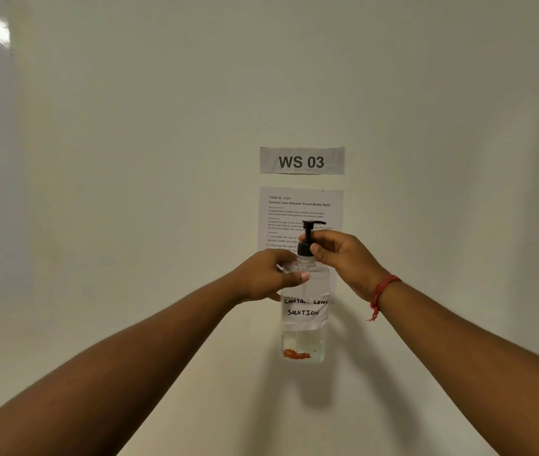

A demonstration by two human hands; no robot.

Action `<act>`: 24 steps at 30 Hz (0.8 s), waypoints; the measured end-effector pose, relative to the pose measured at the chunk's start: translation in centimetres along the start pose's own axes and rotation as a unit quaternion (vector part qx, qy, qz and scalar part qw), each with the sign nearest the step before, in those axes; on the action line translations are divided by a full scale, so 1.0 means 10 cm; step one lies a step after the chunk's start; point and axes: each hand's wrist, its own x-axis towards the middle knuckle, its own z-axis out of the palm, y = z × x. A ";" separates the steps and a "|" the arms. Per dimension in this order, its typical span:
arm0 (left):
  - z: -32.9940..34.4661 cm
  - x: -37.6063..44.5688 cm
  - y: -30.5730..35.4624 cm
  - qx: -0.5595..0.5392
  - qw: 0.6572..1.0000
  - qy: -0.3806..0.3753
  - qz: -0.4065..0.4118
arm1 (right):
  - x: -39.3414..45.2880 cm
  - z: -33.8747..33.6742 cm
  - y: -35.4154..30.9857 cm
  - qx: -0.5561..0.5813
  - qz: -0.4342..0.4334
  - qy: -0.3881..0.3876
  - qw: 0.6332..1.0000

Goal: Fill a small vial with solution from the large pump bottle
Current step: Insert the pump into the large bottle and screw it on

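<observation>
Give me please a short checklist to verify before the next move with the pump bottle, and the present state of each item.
1. Pump bottle stands upright on the table: ok.
2. Left hand holds the bottle at its shoulder to keep it steady: ok.
3. Right hand grips the black pump collar, ready to turn it: ok.
4. Pump already loosened from the neck: cannot tell.
5. Small vial in view and ready to receive the solution: not ok, none is seen.
6. Solution in the bottle: ok, clear liquid shows in the lower part.
</observation>
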 end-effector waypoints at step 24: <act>0.01 -0.01 -0.04 0.007 1.000 -0.003 0.008 | 0.02 0.00 0.01 -0.032 0.003 0.020 0.999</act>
